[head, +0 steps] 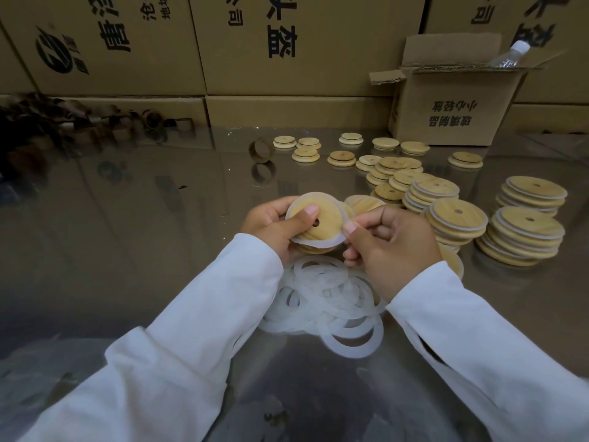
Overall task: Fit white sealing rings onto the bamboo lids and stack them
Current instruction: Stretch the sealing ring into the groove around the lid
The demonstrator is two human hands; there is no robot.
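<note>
Glossy table [127, 250] with lid stacks [522, 237], loose white rings [334, 301], open carton [452, 106]

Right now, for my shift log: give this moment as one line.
step: fitting ring | left hand: holds bamboo lid | right hand: pinches ring at edge | stacks: right

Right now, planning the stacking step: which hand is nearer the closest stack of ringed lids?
Right. The right hand, pinching the ring, sits just left of that stack; the left hand grips the lid farther left.

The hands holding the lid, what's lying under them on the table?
A loose pile of white sealing rings lies on the shiny table. The left hand and right hand cover part of it.
</note>
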